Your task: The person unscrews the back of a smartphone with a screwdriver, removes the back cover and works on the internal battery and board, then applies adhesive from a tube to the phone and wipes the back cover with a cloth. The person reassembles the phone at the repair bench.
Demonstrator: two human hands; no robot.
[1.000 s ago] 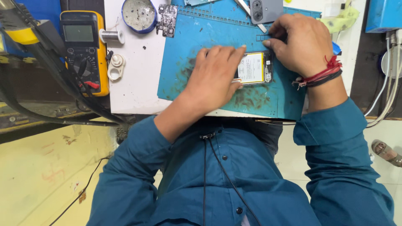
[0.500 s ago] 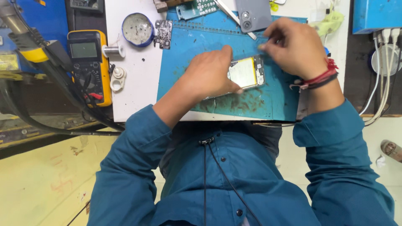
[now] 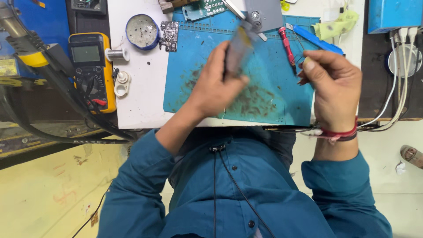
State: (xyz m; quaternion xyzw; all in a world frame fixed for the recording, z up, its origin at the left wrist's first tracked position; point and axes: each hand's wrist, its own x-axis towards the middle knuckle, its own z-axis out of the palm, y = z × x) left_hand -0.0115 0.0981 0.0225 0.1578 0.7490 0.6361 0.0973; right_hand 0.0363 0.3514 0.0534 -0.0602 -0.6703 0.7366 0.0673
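Above the blue work mat point(image 3: 264, 101), a motion-blurred phone point(image 3: 238, 49) is gripped by the closed left hand point(image 3: 216, 88). Right hand point(image 3: 335, 88) is curled just off the mat's right edge; any held item cannot be told. Red screwdriver point(image 3: 286, 46) is seen at the mat's far side.

Mat point(image 3: 264, 101) laid on counter point(image 3: 136, 105) at frame centre, multimeter point(image 3: 90, 66) placed left, screwdriver point(image 3: 287, 46) on mat upper right, tin point(image 3: 142, 31) set upper left.

Single head-worn view, looking steeply down from close above onto blue work mat point(image 3: 264, 88) and white bench point(image 3: 141, 88). Torso at near edge, bench top far. No second view.
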